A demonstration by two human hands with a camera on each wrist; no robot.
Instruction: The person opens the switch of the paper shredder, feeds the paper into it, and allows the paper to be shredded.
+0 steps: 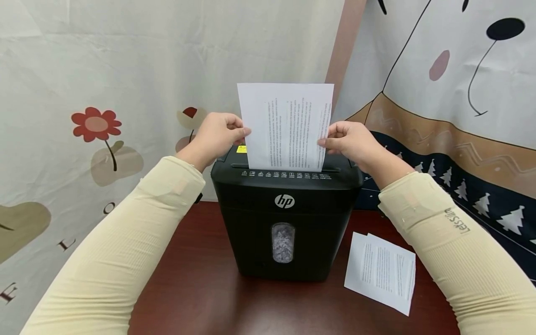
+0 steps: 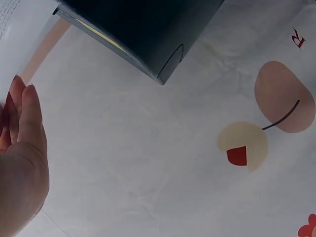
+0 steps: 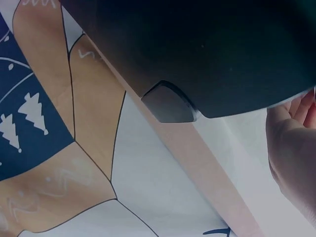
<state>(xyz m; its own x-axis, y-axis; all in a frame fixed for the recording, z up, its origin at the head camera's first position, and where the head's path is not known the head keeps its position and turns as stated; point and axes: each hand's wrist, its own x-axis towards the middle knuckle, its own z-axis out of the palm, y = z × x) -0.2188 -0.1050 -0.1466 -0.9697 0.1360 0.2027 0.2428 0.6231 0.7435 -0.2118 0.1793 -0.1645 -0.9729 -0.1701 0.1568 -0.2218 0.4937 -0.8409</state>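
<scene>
A printed sheet of paper [image 1: 286, 125] stands upright with its lower edge at the slot of a black HP paper shredder [image 1: 251, 204]. My left hand [image 1: 219, 135] pinches the sheet's left edge between thumb and fingers. On the opposite edge, my right hand [image 1: 349, 139] pinches the paper the same way, just above the shredder's top. Shredded paper shows through the oval window [image 1: 283, 243] in the shredder's front. The left wrist view catches the left hand [image 2: 24, 158] beside the sheet, and the right hand [image 3: 294, 143] appears at the right wrist view's edge.
Printed sheets [image 1: 381, 272] lie overlapped on the dark red table [image 1: 188, 288], right of the shredder. Behind it hangs a patterned curtain [image 1: 146, 56] with flowers, and a bear-and-trees print continues at the right. A yellow label [image 1: 241, 149] sits on the shredder's top.
</scene>
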